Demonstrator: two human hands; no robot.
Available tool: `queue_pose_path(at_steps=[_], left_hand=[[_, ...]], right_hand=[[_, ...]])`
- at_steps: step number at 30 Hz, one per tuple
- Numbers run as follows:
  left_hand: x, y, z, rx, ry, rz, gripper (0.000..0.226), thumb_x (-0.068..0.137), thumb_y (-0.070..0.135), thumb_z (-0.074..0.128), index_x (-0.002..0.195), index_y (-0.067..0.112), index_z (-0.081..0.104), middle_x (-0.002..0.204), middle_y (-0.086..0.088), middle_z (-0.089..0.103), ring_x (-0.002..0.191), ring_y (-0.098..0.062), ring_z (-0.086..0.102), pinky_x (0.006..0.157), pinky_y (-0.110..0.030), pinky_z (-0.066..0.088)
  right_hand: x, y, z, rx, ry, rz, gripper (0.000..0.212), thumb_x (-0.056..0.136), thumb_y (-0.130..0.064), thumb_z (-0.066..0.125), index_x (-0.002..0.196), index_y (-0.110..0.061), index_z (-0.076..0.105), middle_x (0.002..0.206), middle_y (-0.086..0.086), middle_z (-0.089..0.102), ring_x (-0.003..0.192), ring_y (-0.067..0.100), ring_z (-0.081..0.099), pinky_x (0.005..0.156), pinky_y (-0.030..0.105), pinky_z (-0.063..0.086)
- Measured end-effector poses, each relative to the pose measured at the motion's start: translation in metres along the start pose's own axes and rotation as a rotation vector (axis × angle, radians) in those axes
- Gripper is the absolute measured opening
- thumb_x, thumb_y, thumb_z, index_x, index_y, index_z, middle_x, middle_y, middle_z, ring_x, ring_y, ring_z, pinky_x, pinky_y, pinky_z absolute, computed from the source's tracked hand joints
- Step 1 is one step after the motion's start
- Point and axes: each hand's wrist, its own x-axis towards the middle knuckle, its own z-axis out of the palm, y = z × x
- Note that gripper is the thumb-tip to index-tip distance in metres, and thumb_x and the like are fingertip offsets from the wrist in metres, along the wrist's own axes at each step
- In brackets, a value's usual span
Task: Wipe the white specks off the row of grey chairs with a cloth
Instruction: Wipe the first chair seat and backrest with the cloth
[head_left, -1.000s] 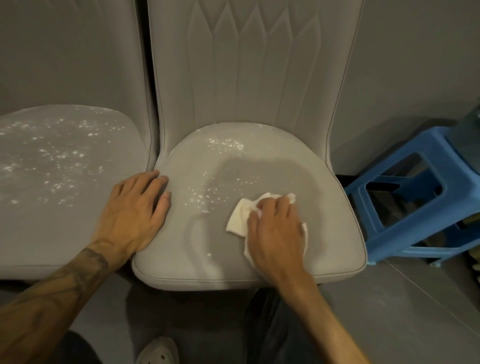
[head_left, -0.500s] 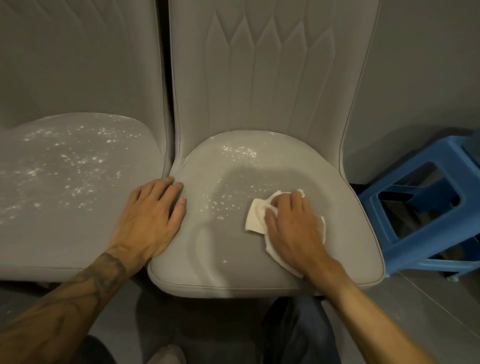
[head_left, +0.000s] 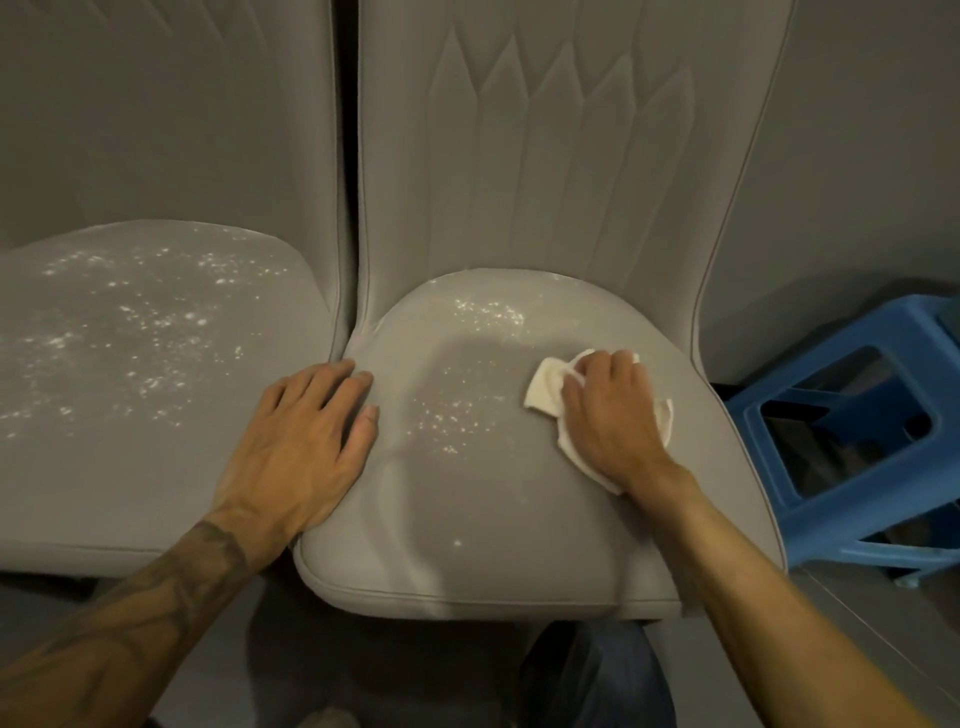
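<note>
Left chair (head_left: 130, 415) — seat heavily speckled white; your left hand (head_left: 306, 441) lies flat, fingers straight and together, on the left edge of the right chair (head_left: 467, 545); white specks (head_left: 447, 421) sit at its centre and far side; your right hand (head_left: 613, 415) curls over the cloth (head_left: 545, 389), pressing it down right of centre; blue stool (head_left: 857, 499) — far right.

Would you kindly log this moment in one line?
right hand grips white cloth on right grey chair seat; left hand flat on edge; white specks on it and left grey chair seat
</note>
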Motion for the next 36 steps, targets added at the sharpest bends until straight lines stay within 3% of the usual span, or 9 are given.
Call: queue_pose_path(at_steps=[3,9,15,18,22,28,34,36], left_hand=[[0.0,0.0,0.0,-0.001,0.004,-0.002,0.054,0.107,0.045,0.032,0.143,0.013,0.058,0.148,-0.009,0.055,0.134,-0.027,0.052,0.113,-0.048,0.04],[-0.001,0.0,-0.001,0.007,0.004,0.002,0.053,0.107,0.044,0.033,0.143,0.014,0.058,0.147,-0.008,0.056,0.133,-0.026,0.052,0.112,-0.047,0.04],[0.001,0.002,-0.002,0.0,0.016,-0.008,0.054,0.106,0.044,0.033,0.141,0.012,0.06,0.145,-0.01,0.058,0.131,-0.028,0.055,0.11,-0.049,0.043],[0.0,0.002,-0.002,0.002,0.01,-0.006,0.054,0.106,0.043,0.034,0.141,0.012,0.06,0.145,-0.01,0.058,0.131,-0.028,0.055,0.11,-0.049,0.043],[0.0,0.0,-0.001,0.015,0.004,-0.002,0.053,0.106,0.043,0.033,0.143,0.014,0.059,0.147,-0.009,0.057,0.132,-0.027,0.054,0.111,-0.048,0.041],[0.001,0.001,-0.001,0.006,0.009,-0.009,0.052,0.106,0.042,0.035,0.142,0.014,0.059,0.147,-0.008,0.057,0.132,-0.026,0.054,0.111,-0.047,0.041],[0.0,0.001,-0.002,0.009,0.005,-0.011,0.052,0.106,0.042,0.035,0.142,0.014,0.059,0.147,-0.009,0.057,0.132,-0.028,0.054,0.111,-0.049,0.041],[0.0,0.001,-0.002,0.003,0.002,-0.011,0.053,0.105,0.042,0.034,0.142,0.013,0.06,0.147,-0.009,0.057,0.132,-0.028,0.055,0.111,-0.049,0.041]], right_hand=[[0.021,-0.008,0.004,-0.131,-0.012,0.095,0.033,0.103,-0.027,0.033,0.113,-0.002,0.053,0.113,0.019,0.055,0.102,0.034,0.045,0.091,0.043,0.031],[-0.019,-0.04,0.006,0.091,0.032,-0.211,0.026,0.099,-0.038,0.038,0.102,-0.016,0.051,0.103,0.006,0.053,0.091,0.025,0.048,0.08,0.04,0.043],[0.044,0.002,0.008,-0.073,-0.004,0.113,0.032,0.102,-0.029,0.037,0.109,-0.003,0.054,0.112,0.019,0.055,0.103,0.034,0.046,0.093,0.043,0.034],[0.034,-0.026,0.015,-0.037,-0.023,-0.007,0.038,0.101,-0.034,0.034,0.115,-0.005,0.053,0.116,0.018,0.055,0.105,0.035,0.046,0.092,0.046,0.038],[0.009,-0.02,0.012,0.117,-0.037,-0.208,0.034,0.097,-0.044,0.034,0.107,-0.017,0.052,0.109,0.007,0.051,0.098,0.026,0.046,0.083,0.041,0.041],[0.068,0.013,0.018,-0.041,-0.012,0.138,0.033,0.101,-0.032,0.041,0.113,-0.004,0.053,0.119,0.019,0.053,0.108,0.036,0.046,0.095,0.043,0.034],[0.044,-0.009,0.023,0.079,-0.011,-0.165,0.036,0.099,-0.04,0.038,0.106,-0.009,0.055,0.109,0.013,0.053,0.097,0.031,0.049,0.082,0.044,0.043],[0.055,0.011,0.021,0.046,-0.013,-0.109,0.033,0.1,-0.037,0.042,0.109,-0.008,0.055,0.112,0.016,0.053,0.101,0.034,0.048,0.085,0.045,0.04]])
